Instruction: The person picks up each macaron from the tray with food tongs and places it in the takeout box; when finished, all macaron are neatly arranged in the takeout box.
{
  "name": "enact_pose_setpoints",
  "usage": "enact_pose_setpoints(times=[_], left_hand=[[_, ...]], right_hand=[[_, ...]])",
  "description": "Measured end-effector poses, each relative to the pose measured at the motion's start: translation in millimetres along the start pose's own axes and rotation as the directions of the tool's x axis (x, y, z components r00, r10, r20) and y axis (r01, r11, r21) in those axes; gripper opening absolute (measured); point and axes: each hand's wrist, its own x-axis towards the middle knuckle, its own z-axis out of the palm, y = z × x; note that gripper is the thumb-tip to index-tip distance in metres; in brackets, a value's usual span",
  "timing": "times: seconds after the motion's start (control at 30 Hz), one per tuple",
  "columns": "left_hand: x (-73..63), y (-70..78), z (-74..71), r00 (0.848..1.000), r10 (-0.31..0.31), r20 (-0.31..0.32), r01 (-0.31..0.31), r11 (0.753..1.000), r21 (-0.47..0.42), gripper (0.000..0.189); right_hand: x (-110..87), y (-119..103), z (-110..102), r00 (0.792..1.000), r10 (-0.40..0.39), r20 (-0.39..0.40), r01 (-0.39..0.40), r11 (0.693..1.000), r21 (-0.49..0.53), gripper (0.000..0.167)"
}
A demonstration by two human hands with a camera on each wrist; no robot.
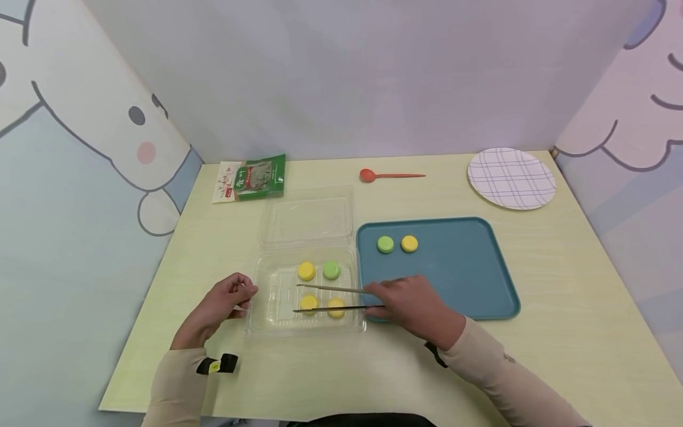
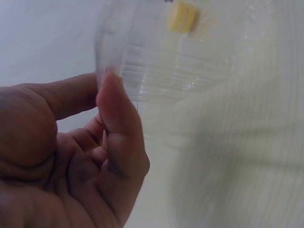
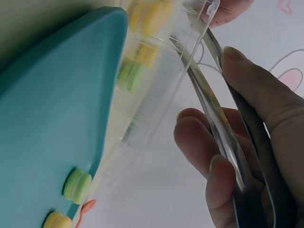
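Observation:
My left hand (image 1: 226,302) pinches the left rim of a clear plastic box (image 2: 142,71) between thumb and fingertips. Metal tongs (image 3: 209,104) are gripped in my right hand (image 1: 416,305), their two arms spread apart over the box with nothing between the tips. Inside the box sit a green macaron (image 1: 331,270) at the back right, a yellow macaron (image 1: 306,271) at the back left, and two more yellow ones in front, partly covered by the lower tong arm. On the blue tray (image 1: 453,273), a green macaron (image 1: 385,244) lies beside a yellow macaron (image 1: 409,244).
The box's clear lid (image 1: 309,219) lies folded back behind it. Along the table's far side are a green and white packet (image 1: 251,179), a red spoon (image 1: 392,175) and a checked plate (image 1: 512,179). Walls rise behind and at both sides.

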Motion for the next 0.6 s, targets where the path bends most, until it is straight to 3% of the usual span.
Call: enact_pose_setpoints(times=[0.43,0.6], left_hand=[[-1.2,-0.9,-1.9,1.0,0.012,0.014,-0.012,1.0,-0.002,0.022],[0.3,-1.8,-1.7,1.0,0.014,0.01,-0.014,1.0,0.0,0.021]], right_hand=[[-18.3,11,2,0.992,0.036,-0.12,-0.033,0.999,0.025,0.039],[-24.5,15,0,0.987,0.048,-0.154,-0.043,0.998,0.036,0.06]])
